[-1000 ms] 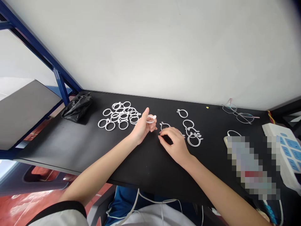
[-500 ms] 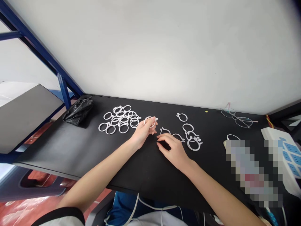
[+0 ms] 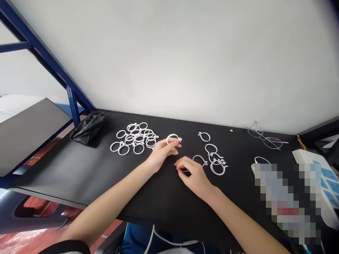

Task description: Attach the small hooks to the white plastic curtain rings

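"Over the matte black tabletop (image 3: 87, 176), the left hand (image 3: 162, 153)?"

"Pinching a round white plastic ring (image 3: 172, 139) between fingertips, above the tabletop's middle, just right of a heap of matching white rings (image 3: 135, 138)."

"And the right hand (image 3: 192, 178)?"

"Curling low on the tabletop, fingers bunched beside another white plastic ring (image 3: 200, 160); clamping anything or not, impossible to tell."
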A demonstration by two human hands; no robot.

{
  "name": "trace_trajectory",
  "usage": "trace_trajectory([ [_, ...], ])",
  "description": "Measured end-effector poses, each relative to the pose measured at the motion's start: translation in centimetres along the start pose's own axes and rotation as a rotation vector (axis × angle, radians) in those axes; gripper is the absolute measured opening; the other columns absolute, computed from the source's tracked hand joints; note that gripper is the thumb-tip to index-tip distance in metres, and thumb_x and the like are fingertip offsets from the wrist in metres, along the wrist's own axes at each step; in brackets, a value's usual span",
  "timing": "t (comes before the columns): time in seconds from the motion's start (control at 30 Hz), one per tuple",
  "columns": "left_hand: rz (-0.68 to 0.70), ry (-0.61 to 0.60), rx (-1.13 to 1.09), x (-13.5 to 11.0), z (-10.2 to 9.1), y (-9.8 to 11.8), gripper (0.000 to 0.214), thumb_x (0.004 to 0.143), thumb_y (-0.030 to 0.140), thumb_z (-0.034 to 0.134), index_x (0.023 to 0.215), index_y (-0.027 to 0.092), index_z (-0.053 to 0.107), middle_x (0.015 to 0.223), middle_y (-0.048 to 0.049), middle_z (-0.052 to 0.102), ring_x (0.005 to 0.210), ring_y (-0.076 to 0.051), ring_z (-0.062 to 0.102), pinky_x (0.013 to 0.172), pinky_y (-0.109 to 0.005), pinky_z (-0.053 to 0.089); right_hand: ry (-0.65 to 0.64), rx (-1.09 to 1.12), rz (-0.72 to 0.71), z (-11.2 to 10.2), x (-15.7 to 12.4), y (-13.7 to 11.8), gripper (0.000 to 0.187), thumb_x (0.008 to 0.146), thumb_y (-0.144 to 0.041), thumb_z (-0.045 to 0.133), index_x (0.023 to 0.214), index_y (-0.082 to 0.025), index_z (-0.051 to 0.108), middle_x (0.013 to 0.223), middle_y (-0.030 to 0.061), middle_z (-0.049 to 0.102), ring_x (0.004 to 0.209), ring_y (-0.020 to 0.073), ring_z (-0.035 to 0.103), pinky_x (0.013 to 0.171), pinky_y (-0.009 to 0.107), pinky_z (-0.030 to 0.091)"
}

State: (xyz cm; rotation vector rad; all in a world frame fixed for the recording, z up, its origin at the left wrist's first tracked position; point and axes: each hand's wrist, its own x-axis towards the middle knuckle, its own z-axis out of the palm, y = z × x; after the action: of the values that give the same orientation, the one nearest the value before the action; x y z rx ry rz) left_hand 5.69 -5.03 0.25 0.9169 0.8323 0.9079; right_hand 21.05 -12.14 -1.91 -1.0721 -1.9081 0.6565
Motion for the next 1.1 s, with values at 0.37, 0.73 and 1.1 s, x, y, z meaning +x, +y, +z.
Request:
trace_trajectory([
  [0.37,-0.031,0.000,-0.061,0.17,0.00,-0.07,0.027,0.078,0.039,0.073,0.088,0.015,0.066,0.082,-0.0013,0.063,0.062,-0.008,0.058,0.066,-0.023,0.048,0.015,-0.003,-0.014,-0.03,0.05,-0.13,0.021,0.083,-0.004,0.045,0.076,-0.022,0.053,0.086,0.0047,0.063,0.077,0.0174,0.063,0.067,0.031,0.054],
  [0.73,-0.099,-0.063,-0.285,0.53,-0.46,-0.47,0.033,0.085,0.037,0.061,0.063,0.015,0.050,0.068,-0.0012,0.058,0.059,-0.010,0.056,0.065,-0.024,0.049,0.010,-0.011,0.012,-0.11,-0.07,-0.04,0.023,0.079,0.000,0.046,0.076,-0.021,0.053,0.095,0.0062,0.064,0.085,0.0184,0.065,0.072,0.031,0.054],
  [1.1,-0.032,-0.003,-0.480,0.54,-0.82,-0.19,0.038,0.092,0.042,0.039,0.083,0.015,0.064,0.063,-0.0025,0.055,0.056,-0.013,0.052,0.060,-0.026,0.048,-0.008,0.011,0.015,-0.18,-0.06,0.08,0.027,0.077,0.005,0.041,0.070,-0.021,0.047,0.090,0.0049,0.063,0.083,0.0176,0.064,0.069,0.029,0.052],
])
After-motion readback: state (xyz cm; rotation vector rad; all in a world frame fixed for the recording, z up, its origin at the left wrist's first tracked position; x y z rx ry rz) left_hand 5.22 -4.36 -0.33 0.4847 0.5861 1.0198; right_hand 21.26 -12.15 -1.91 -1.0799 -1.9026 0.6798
